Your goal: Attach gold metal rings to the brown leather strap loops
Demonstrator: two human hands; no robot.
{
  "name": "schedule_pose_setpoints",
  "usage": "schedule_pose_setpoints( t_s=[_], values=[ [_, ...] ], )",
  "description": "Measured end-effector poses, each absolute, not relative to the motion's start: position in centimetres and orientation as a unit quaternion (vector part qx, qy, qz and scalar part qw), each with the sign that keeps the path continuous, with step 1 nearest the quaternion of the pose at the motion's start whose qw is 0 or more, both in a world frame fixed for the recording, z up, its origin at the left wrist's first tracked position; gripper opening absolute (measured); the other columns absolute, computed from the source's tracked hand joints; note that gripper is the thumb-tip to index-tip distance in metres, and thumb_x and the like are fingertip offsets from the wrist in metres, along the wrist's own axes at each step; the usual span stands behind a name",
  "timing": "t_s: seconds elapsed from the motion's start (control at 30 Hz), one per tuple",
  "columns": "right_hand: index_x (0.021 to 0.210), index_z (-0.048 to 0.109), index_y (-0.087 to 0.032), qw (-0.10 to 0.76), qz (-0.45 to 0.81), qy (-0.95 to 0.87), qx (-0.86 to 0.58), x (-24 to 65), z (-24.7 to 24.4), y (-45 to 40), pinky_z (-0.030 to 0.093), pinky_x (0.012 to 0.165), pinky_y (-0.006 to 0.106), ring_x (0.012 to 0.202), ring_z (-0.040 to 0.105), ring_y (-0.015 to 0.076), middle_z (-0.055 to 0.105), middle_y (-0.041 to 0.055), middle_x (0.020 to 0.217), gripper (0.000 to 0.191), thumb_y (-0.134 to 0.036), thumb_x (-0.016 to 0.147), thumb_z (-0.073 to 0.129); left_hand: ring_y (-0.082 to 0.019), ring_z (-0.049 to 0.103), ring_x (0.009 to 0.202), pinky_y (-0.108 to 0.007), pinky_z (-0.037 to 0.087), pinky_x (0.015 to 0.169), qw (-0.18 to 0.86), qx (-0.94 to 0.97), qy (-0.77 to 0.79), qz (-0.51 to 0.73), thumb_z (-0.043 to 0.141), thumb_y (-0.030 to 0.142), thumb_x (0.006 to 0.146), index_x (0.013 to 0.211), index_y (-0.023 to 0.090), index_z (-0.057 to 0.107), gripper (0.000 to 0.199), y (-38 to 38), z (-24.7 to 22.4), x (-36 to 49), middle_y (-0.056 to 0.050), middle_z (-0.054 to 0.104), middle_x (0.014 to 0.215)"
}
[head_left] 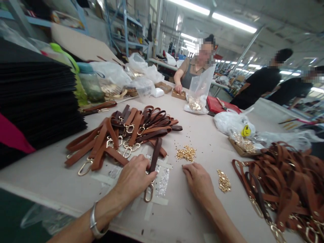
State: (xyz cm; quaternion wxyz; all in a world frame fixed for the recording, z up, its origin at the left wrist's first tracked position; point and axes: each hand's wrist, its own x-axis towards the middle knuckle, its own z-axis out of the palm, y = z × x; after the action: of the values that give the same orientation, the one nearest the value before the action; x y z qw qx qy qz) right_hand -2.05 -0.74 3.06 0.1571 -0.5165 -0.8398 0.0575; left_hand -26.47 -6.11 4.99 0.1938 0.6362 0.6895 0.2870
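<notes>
My left hand (135, 177) is closed on a dark brown leather wrist strap (156, 153), thumb and fingers pinching it just above its gold oval ring (149, 192). The strap's loop points away from me over taped-down clear plastic (163, 180). My right hand (198, 179) rests on the table with its fingertips drawn together, at the near edge of a heap of small gold metal pieces (186, 153); whatever they pinch is too small to see. To its right lies a second pile of gold pieces (223, 181).
Brown straps with gold clasps (131, 128) heap up beyond my left hand, and more straps (286, 189) lie at right. A black stack (37, 91) stands at left. Across the table (192, 216), a co-worker (193, 65) reaches into a small box (179, 94) beside a clear bag (198, 98).
</notes>
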Motion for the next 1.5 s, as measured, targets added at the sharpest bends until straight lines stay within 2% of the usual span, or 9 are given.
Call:
schedule_pose_setpoints(
  t_s=[0.2, 0.37, 0.43, 0.63, 0.8, 0.93, 1.2, 1.3, 1.5],
  values=[
    [0.088, 0.066, -0.021, 0.156, 0.065, -0.849, -0.501, -2.1, 2.7, 0.0, 0.049, 0.079, 0.031, 0.086, 0.064, 0.0212, 0.067, 0.0070, 0.088, 0.020, -0.019, 0.096, 0.048, -0.019, 0.058, 0.073, -0.031, 0.044, 0.069, 0.302, 0.586, 0.669, 0.345, 0.055, 0.028, 0.083, 0.070, 0.021, 0.053, 0.014, -6.6, 5.9, -26.2, 0.000, 0.059, 0.073],
    [0.090, 0.061, -0.020, 0.192, 0.109, -0.835, -0.504, -1.6, 2.8, -0.3, 0.049, 0.073, 0.030, 0.080, 0.065, 0.0203, 0.069, 0.0057, 0.084, 0.021, -0.022, 0.097, 0.042, -0.012, 0.062, 0.057, -0.024, 0.047, 0.055, 0.612, 0.355, 0.539, 0.457, 0.053, 0.046, 0.090, 0.100, 0.022, 0.051, 0.026, -8.0, 6.0, -25.6, 0.002, 0.065, 0.075],
    [0.093, 0.062, -0.020, 0.205, 0.135, -0.831, -0.499, -1.3, 2.7, -0.6, 0.049, 0.074, 0.029, 0.081, 0.066, 0.0196, 0.070, 0.0046, 0.085, 0.021, -0.023, 0.097, 0.042, -0.010, 0.057, 0.051, -0.022, 0.044, 0.049, 0.659, 0.279, 0.508, 0.479, 0.059, 0.047, 0.087, 0.108, 0.022, 0.053, 0.033, -8.6, 5.8, -25.3, 0.003, 0.063, 0.075],
    [0.095, 0.067, -0.020, 0.162, 0.082, -0.848, -0.498, -1.0, 2.5, -1.0, 0.049, 0.083, 0.031, 0.090, 0.066, 0.0210, 0.070, 0.0073, 0.092, 0.021, -0.017, 0.096, 0.046, -0.007, 0.050, 0.061, -0.018, 0.036, 0.053, 0.626, 0.329, 0.526, 0.473, 0.071, 0.028, 0.079, 0.125, 0.022, 0.060, 0.048, -9.7, 5.4, -24.7, 0.005, 0.061, 0.080],
    [0.095, 0.070, -0.022, 0.111, 0.028, -0.863, -0.492, -1.5, 3.3, -0.8, 0.048, 0.078, 0.028, 0.087, 0.064, 0.0202, 0.068, 0.0061, 0.086, 0.021, -0.019, 0.097, 0.049, -0.013, 0.054, 0.064, -0.024, 0.041, 0.058, 0.549, 0.388, 0.593, 0.443, 0.057, 0.033, 0.088, 0.131, 0.020, 0.059, 0.045, -9.9, 5.2, -24.8, 0.004, 0.063, 0.072],
    [0.092, 0.069, -0.021, 0.096, 0.017, -0.886, -0.454, -2.0, 3.7, -0.4, 0.046, 0.077, 0.029, 0.087, 0.061, 0.0212, 0.067, 0.0068, 0.087, 0.022, -0.020, 0.098, 0.048, -0.016, 0.062, 0.079, -0.026, 0.048, 0.062, 0.593, 0.352, 0.561, 0.458, 0.053, 0.036, 0.090, 0.118, 0.016, 0.065, 0.036, -9.9, 4.6, -24.4, -0.007, 0.071, 0.102],
    [0.083, 0.064, -0.018, 0.107, 0.048, -0.898, -0.425, -2.8, 3.2, -0.2, 0.045, 0.075, 0.031, 0.082, 0.057, 0.0212, 0.064, 0.0074, 0.085, 0.023, -0.009, 0.094, 0.046, -0.012, 0.064, 0.079, -0.021, 0.043, 0.058, 0.657, 0.282, 0.508, 0.480, 0.055, 0.025, 0.088, 0.108, 0.016, 0.065, 0.024, -10.1, 5.4, -24.1, -0.007, 0.074, 0.104],
    [0.088, 0.063, -0.018, 0.167, 0.148, -0.868, -0.444, -3.2, 4.0, -1.1, 0.047, 0.069, 0.027, 0.076, 0.060, 0.0175, 0.065, 0.0037, 0.080, 0.019, -0.017, 0.096, 0.046, -0.016, 0.067, 0.093, -0.024, 0.049, 0.070, 0.666, 0.281, 0.491, 0.486, 0.055, 0.022, 0.088, 0.110, 0.017, 0.060, 0.023, -10.2, 5.3, -24.0, -0.008, 0.073, 0.107],
    [0.086, 0.070, -0.020, 0.342, 0.555, -0.640, -0.406, -6.1, 6.0, -4.9, 0.052, 0.065, 0.027, 0.066, 0.062, 0.0143, 0.068, -0.0005, 0.072, 0.017, -0.036, 0.086, 0.066, -0.021, 0.062, 0.114, -0.036, 0.047, 0.099, 0.681, 0.321, 0.418, 0.508, 0.056, 0.027, 0.091, 0.116, 0.020, 0.057, 0.026, -10.5, 5.0, -23.4, -0.007, 0.068, 0.119]
  ],
)
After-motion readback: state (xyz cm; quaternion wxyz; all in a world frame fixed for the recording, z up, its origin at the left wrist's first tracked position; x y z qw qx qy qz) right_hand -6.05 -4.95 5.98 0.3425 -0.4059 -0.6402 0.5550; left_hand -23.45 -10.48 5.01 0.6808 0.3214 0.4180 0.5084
